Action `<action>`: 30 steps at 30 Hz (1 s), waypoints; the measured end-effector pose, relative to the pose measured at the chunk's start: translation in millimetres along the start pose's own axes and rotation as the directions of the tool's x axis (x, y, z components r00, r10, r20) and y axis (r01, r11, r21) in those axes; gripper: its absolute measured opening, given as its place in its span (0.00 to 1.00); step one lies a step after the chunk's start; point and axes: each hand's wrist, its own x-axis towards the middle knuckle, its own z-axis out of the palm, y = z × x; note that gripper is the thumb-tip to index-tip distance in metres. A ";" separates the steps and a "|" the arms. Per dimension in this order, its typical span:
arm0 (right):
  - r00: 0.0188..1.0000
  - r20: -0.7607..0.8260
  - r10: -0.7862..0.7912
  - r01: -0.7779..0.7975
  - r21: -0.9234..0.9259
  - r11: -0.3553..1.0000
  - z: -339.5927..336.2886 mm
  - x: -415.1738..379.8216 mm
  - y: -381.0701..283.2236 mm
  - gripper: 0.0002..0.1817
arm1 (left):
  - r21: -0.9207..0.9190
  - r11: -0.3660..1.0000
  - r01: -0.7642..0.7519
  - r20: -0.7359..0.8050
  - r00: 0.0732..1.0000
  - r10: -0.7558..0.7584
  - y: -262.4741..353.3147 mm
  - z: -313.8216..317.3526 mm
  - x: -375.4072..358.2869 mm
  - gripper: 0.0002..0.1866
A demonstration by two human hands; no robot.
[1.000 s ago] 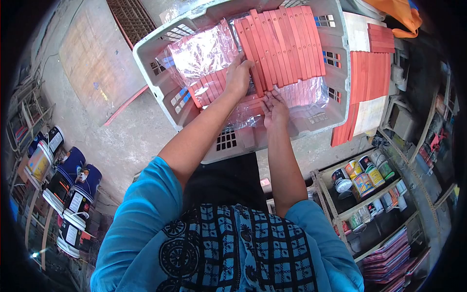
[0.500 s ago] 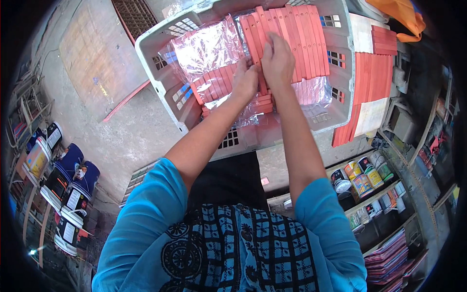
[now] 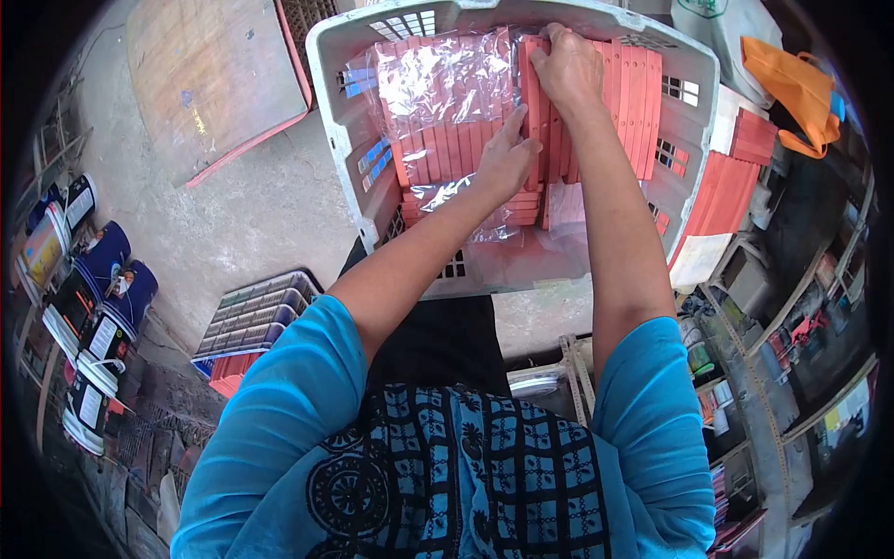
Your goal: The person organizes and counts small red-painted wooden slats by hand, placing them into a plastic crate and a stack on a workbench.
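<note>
Two hands at a crate (image 3: 507, 268) of red strips, upper middle of the frame. The loose strips (image 3: 638, 102) stand side by side in the crate's right half. The right hand (image 3: 570, 70) lies over their upper ends, fingers bent; the left hand (image 3: 509, 160) touches their left edge, index finger and thumb parted. Whether either hand pinches a strip cannot be told.

Likely faults: the leftmost strips could lean or fan out if pressure from the two hands were uneven. The clear plastic bag (image 3: 447, 79) of strips just beside them looks slippery and could let the row slide; its loose film might also snag between strips. A fingertip could be nipped if strips closed together.

Obstructions: the right forearm hides part of the row, and the left forearm crosses the crate's near rim. A small bundle (image 3: 523, 212) lies below the left hand.

Surroundings: a board (image 3: 223, 74), upper left; buckets (image 3: 98, 261), far left; a slatted basket (image 3: 256, 312), left of centre; an orange bag (image 3: 792, 84), upper right; further red pieces (image 3: 719, 194), right, outside the crate.
</note>
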 end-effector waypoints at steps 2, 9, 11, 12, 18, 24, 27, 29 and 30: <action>1.000 0.019 0.011 -0.012 0.017 1.000 -2.9 2.1 -1.8 0.16 | 0.053 0.998 -0.028 0.006 1.000 0.028 -6.3 -1.1 3.8 0.35; 0.995 0.087 0.058 -0.061 0.037 0.997 -17.6 5.2 -15.6 0.12 | 0.020 0.999 -0.027 0.014 1.000 0.027 -1.0 -4.9 5.2 0.35; 0.993 0.106 0.055 -0.059 0.029 0.998 -15.0 8.3 -13.4 0.11 | -0.031 1.000 -0.002 0.021 1.000 0.003 4.6 -5.9 2.3 0.35; 0.993 0.103 0.058 -0.061 0.024 0.998 -15.0 7.6 -12.9 0.11 | -0.025 0.999 0.023 0.034 0.999 -0.022 7.8 -6.3 1.5 0.35; 0.988 0.137 0.067 -0.068 0.004 0.998 -10.0 5.0 -7.7 0.15 | -0.005 1.000 -0.004 0.036 0.999 0.004 4.0 -4.2 4.4 0.35; 0.992 0.108 0.059 -0.066 0.067 0.996 -7.4 -5.1 -1.3 0.13 | -0.029 1.000 0.010 0.030 1.000 -0.009 2.0 -2.6 7.6 0.35; 0.993 0.113 0.045 -0.054 0.071 0.996 -3.5 -5.3 4.1 0.13 | -0.001 1.000 0.011 0.036 0.999 -0.011 4.7 -2.9 7.0 0.34; 0.992 0.121 0.034 -0.041 0.063 0.997 -1.9 -5.9 7.7 0.13 | -0.014 1.000 0.014 0.056 0.998 -0.013 5.3 -3.2 7.5 0.34; 0.995 0.086 0.039 -0.048 0.101 0.994 -3.6 -7.8 8.0 0.13 | -0.024 0.999 0.034 0.051 0.998 -0.032 6.4 -2.9 7.1 0.34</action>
